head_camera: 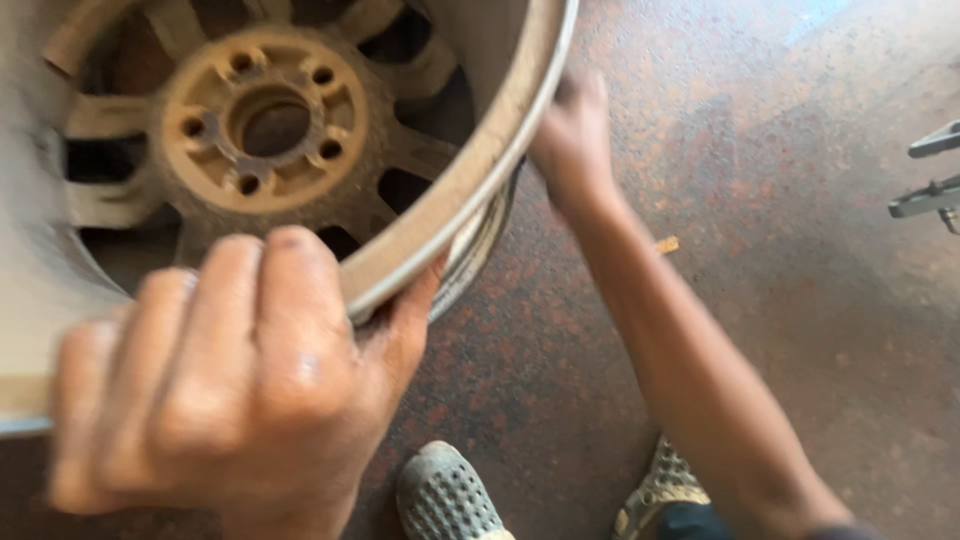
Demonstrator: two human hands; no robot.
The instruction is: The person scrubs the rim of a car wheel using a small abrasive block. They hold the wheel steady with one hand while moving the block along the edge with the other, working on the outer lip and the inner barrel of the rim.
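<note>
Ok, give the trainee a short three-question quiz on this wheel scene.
1. True or false: the left hand grips the rim edge of the dusty silver alloy wheel.
2. Multiple choice: where is the right hand? A) flat on the floor B) at the wheel's outer rim edge C) inside the hub hole
3. Short answer: what lies on the speckled reddish-brown floor at the bottom of the view, between the two arms?

Key: 1 true; 2 B; 3 a pair of grey perforated shoes, one beside each arm.
</note>
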